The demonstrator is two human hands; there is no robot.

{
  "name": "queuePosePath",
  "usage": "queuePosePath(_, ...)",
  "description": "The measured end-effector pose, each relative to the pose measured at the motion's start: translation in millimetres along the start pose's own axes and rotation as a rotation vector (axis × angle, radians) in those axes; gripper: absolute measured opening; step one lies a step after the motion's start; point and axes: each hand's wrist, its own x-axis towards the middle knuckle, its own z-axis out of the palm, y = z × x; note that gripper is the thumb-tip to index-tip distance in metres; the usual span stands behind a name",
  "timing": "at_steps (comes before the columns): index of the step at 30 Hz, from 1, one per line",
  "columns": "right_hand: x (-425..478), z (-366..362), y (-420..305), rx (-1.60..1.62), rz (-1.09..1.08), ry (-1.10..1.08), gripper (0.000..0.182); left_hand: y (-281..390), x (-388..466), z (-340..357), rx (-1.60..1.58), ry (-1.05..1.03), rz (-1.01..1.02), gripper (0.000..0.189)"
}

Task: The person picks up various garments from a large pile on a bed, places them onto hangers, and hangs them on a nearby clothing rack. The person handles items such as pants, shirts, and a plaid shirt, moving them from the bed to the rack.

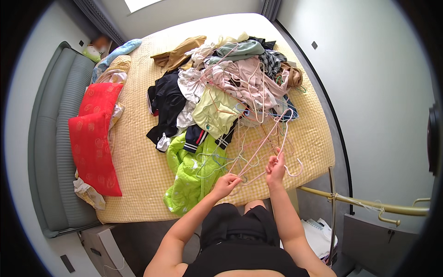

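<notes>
My left hand (226, 184) grips the lower end of a pale pink wire clothes hanger (260, 144) above the bed's near edge. My right hand (276, 169) is closed around the same hanger's other side, and a white-pink hook (300, 168) sticks out to its right. Whether one hanger or two overlap there, I cannot tell. Just beyond my hands lies a tangle of thin hangers (247, 159) in several colours. A bright green quilted garment (193, 173) spreads beside my left hand. Farther back is a heap of clothes, with a pale yellow shirt (216, 112) and a pink garment (238, 74).
Yellow checked bedding (135, 173) covers the bed. Red pillows (91, 149) rest against the grey headboard (59, 145). A gold rail (377, 204) with a metal pole (332, 214) stands at the right. A nightstand (104, 249) is at lower left.
</notes>
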Motion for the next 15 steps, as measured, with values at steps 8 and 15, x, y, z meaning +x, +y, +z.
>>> queuePosePath(8, 39, -78, -36, -0.661, -0.093, 0.066, 0.027, -20, 136, -22, 0.214, 0.296, 0.006, 0.016)
queuePosePath(15, 60, -104, -45, -0.566, 0.033, 0.166, 0.026, -17, 313, -10, 0.657, 0.288, 0.164, 0.024)
